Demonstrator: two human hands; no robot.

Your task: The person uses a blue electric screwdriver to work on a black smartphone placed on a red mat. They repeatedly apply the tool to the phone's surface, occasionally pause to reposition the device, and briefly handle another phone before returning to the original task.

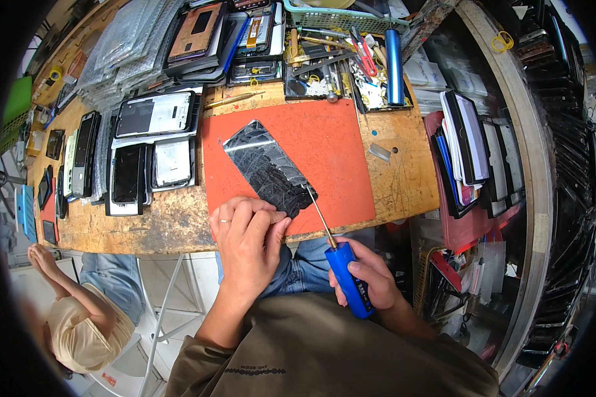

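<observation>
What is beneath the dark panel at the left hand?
The orange mat shows around the visible edges of the panel. What lies directly beneath cannot be seen; the left hand covers part of the panel's near end.

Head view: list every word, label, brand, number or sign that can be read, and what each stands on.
Printed wording is not copied out here, only where it stands.
Dark shirt: a short line of dark lettering on the front, upside down in this view.
Blue tool in the right hand: markings along its side, too small to read.
White seat, lower left: a red mark, too small to read.
</observation>
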